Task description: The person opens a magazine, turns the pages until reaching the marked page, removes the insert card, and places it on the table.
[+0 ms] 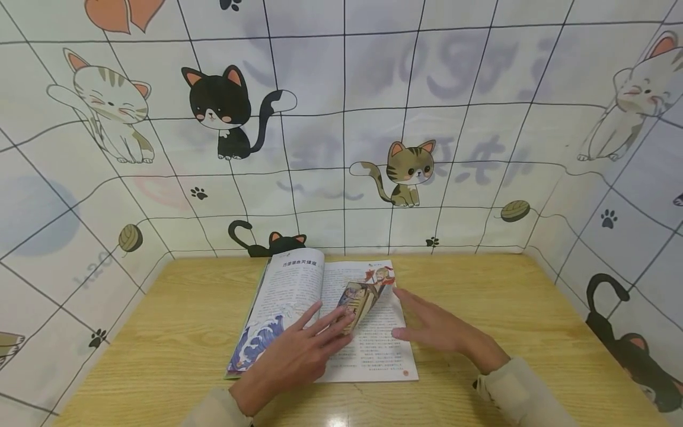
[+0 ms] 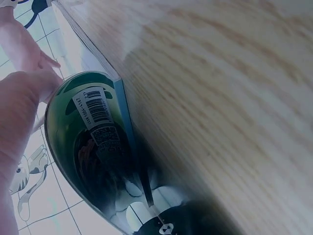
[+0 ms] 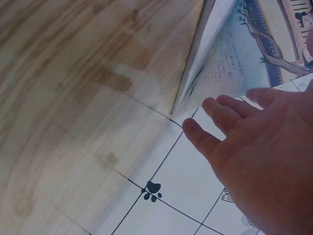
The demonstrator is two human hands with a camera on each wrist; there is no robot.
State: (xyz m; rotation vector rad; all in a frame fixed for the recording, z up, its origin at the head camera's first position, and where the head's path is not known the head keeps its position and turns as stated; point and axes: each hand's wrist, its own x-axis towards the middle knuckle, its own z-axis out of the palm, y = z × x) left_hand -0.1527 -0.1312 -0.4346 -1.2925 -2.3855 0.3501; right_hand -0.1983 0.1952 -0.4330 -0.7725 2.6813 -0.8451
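Observation:
An open book (image 1: 368, 357) lies on the wooden table, its left page (image 1: 293, 281) bowed upward. Across the middle of the book stretches my left hand (image 1: 301, 353), fingers extended over a coloured illustration (image 1: 360, 296) on the right page. My right hand (image 1: 440, 326) is held at the right edge of that page, fingers spread and thumb apart. In the right wrist view, the fingers of the right hand (image 3: 266, 147) are extended beside an illustrated page (image 3: 222, 68). The left wrist view shows the green back cover (image 2: 63, 142) curving up, with a barcode label (image 2: 95, 107) on it.
The wooden table (image 1: 469, 279) stretches out around the book on both sides. Behind it and at the sides stand white gridded walls (image 1: 320, 130) printed with cartoon cats, paw prints and yarn balls.

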